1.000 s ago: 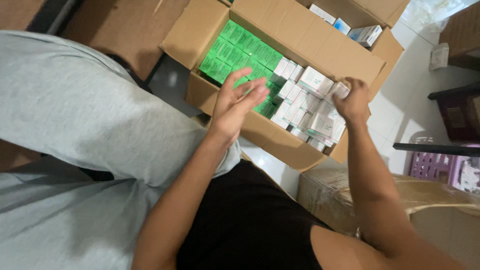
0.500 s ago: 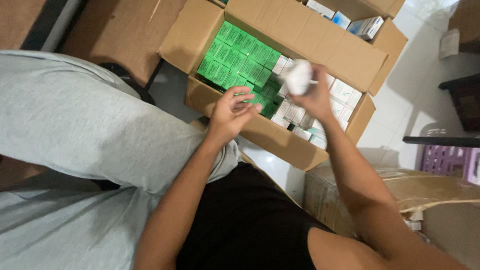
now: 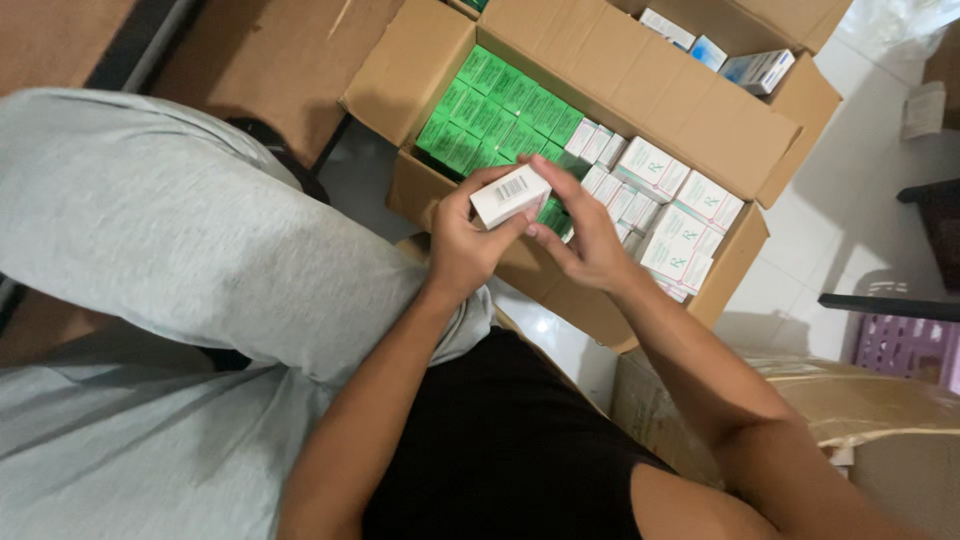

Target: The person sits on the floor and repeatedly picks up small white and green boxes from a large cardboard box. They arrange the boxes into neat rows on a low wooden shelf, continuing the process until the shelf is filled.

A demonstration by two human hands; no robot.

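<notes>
You have one small white box (image 3: 510,195) lifted clear of the carton (image 3: 640,70), held just above its near wall. Your left hand (image 3: 462,245) is clenched around the box's lower end, thumb along one face. Your right hand (image 3: 588,245) is half open, fingertips (image 3: 533,228) touching the box's near corner, not wrapped round it.

As for progress: the carton beyond your grip looks well filled. Green boxes (image 3: 500,110) stand in tight rows on the far left side of it, and white boxes (image 3: 665,205) fill the part to the right of your right hand. Judging by that, most of the stock sits inside and only this one is out.

A second carton (image 3: 780,25) past the first holds a few more packs (image 3: 755,68), but it is cut off at the top edge. The near wall of the carton and your hands hide the rows directly below the grip, so you cannot tell whether there is a gap there. The underside of the held box is also hidden.
</notes>
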